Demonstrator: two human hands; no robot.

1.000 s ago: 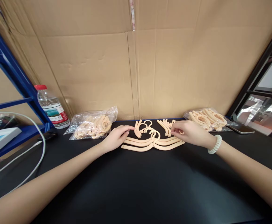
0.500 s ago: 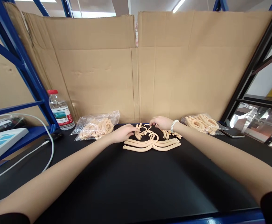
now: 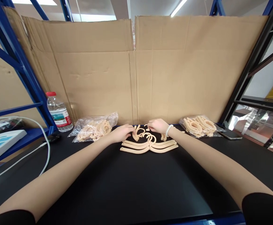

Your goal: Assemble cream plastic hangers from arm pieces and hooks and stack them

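Beige hangers (image 3: 136,152) were spread on the black tabletop (image 3: 136,181) around the half-curled left hand (image 3: 123,133) and right hand (image 3: 158,126); whether anything was gripped could not be made out. Tabletop backed by cardboard (image 3: 91,75), flanked by blue racking (image 3: 26,75); ceiling lamp (image 3: 179,7) seen above.

At eight o'clock, a black sleeve (image 3: 13,217) ends in a smooth, curved hem, and the slim left forearm (image 3: 68,170) is bare from there down to the bare left hand (image 3: 122,133). A matching black sleeve (image 3: 265,207) shows at four o'clock, plain and unmarked on its visible part, above the bare right forearm (image 3: 206,156). Near the centre, towards four o'clock, a white bracelet (image 3: 169,130) of small rounded segments, beads or coils, rings the wrist behind the right hand (image 3: 158,126).
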